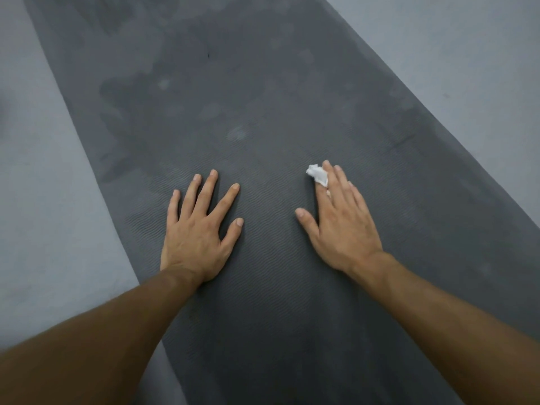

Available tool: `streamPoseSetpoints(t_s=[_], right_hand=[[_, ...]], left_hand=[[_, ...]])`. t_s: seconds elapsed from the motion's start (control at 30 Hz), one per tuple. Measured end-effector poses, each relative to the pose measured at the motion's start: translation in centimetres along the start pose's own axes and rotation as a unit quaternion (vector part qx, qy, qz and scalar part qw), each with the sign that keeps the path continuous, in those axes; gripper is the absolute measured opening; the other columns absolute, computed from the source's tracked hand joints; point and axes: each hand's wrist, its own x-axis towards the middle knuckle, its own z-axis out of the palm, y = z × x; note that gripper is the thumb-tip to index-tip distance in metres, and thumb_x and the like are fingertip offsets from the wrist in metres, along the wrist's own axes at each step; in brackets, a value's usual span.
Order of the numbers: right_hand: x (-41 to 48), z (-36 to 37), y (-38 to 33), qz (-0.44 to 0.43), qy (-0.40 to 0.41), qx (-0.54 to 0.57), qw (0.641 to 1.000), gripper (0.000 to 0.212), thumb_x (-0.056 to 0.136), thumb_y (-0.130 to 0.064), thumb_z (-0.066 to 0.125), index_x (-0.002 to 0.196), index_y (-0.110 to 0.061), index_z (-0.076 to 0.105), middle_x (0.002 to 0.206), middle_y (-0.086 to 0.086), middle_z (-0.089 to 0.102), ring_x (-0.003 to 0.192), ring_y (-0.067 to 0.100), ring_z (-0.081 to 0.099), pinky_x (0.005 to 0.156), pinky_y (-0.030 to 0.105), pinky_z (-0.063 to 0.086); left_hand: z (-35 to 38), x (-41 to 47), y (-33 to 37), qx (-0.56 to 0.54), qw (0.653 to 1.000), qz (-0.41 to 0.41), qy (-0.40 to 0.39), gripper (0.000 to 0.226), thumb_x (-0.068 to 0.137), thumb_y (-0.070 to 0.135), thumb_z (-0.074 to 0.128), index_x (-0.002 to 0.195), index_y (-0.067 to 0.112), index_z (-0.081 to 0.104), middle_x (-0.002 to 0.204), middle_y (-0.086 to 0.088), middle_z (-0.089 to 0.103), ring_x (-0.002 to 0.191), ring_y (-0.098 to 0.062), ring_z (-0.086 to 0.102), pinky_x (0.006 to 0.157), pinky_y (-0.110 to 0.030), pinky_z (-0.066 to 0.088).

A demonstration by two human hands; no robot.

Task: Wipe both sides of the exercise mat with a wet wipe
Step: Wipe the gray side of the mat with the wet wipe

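Note:
A dark grey ribbed exercise mat [263, 118] lies flat on the floor and runs away from me. Darker damp patches and pale smudges mark its far half. My left hand [198, 229] rests flat on the mat, fingers straight and spread. My right hand [339, 220] also lies flat, to the right of the left one. A small crumpled white wet wipe [317, 174] sits under its straight fingers, with part of it sticking out by the index finger. Both bare forearms reach in from the bottom corners.
Light grey floor [43, 200] shows on the left of the mat and more grey floor [467, 54] on the right. The mat's left edge [96, 182] and right edge [438, 121] run diagonally through the view.

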Motion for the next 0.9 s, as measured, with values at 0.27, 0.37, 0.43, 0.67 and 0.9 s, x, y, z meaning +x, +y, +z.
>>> streamPoseSetpoints(t_s=[0.27,0.37,0.43,0.67,0.9], right_hand=[[-5.3,1.8,-1.9,-0.172,-0.025,-0.036,0.984,0.082,0.106,-0.068,0.019,0.166,-0.013,0.012,0.174,0.001,-0.007,0.159,0.015,-0.013,0.130,0.040,0.007],[-4.2,1.2,1.0,-0.129,0.001,-0.040,0.991,0.081,0.105,-0.068,0.019,0.165,-0.014,0.019,0.174,0.001,0.004,0.160,0.015,-0.001,0.129,0.040,0.010],[-2.9,0.4,3.6,-0.043,0.028,-0.042,0.998,0.084,0.103,-0.069,0.014,0.165,-0.013,0.021,0.174,0.002,0.009,0.161,0.018,0.004,0.130,0.038,0.007],[-1.2,-0.6,7.3,0.116,0.061,0.000,0.991,0.086,0.101,-0.067,0.012,0.165,-0.010,0.016,0.174,0.007,0.005,0.160,0.021,0.003,0.129,0.038,0.007],[-3.9,0.6,3.7,0.044,0.045,0.005,0.998,0.083,0.104,-0.065,0.016,0.166,-0.010,0.008,0.175,0.004,0.000,0.160,0.016,-0.010,0.130,0.037,0.005]], left_hand=[[0.1,0.0,0.0,0.016,1.000,0.001,-0.004,0.065,0.104,0.061,0.019,0.165,0.039,0.012,0.174,0.004,0.000,0.160,-0.019,-0.003,0.128,-0.054,0.005],[0.1,0.0,0.0,0.015,1.000,0.001,-0.008,0.065,0.104,0.062,0.017,0.165,0.039,0.010,0.174,0.004,0.000,0.160,-0.019,-0.005,0.128,-0.055,0.005],[0.0,0.0,0.0,0.014,1.000,0.003,-0.010,0.065,0.104,0.062,0.016,0.165,0.039,0.009,0.174,0.004,0.001,0.160,-0.020,-0.004,0.128,-0.055,0.004],[-0.1,0.1,0.2,-0.001,1.000,0.003,-0.021,0.065,0.104,0.061,0.015,0.165,0.038,0.011,0.174,0.005,0.002,0.160,-0.021,-0.005,0.128,-0.056,0.002],[-0.3,1.5,5.0,-0.009,0.998,0.050,-0.036,0.064,0.105,0.055,0.016,0.165,0.033,0.015,0.174,0.007,0.004,0.160,-0.017,-0.004,0.129,-0.051,0.006]])
